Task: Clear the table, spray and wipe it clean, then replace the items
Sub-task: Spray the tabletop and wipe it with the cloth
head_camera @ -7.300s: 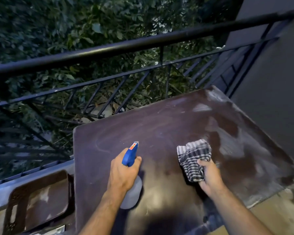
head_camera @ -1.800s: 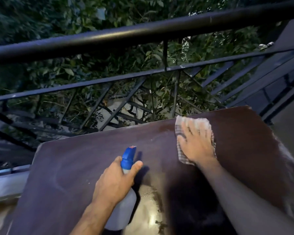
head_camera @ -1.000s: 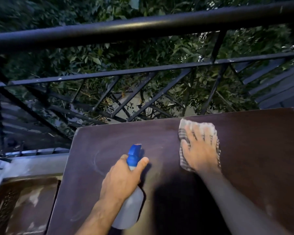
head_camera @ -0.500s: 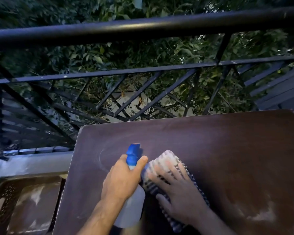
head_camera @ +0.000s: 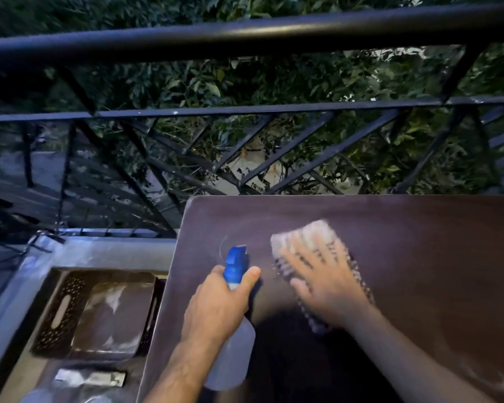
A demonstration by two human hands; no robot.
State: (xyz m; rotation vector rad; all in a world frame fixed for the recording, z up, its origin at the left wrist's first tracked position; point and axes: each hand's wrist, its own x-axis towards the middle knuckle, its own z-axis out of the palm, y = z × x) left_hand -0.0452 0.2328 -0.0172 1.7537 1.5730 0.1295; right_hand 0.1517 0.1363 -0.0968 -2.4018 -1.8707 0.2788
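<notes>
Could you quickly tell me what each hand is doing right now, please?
Left hand: grips the spray bottle.
Right hand: open, fingers spread flat, pressing the checked cloth on the table.

One head-worn wide-angle camera looks forward and steeply down from close above the dark table [head_camera: 390, 228]. It faces the black balcony railing [head_camera: 245, 33] and the foliage beyond.

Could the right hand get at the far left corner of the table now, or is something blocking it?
Probably yes. The right hand lies flat on the cloth, and bare table runs from there to that corner; the spray bottle in the left hand stands nearer.
</notes>
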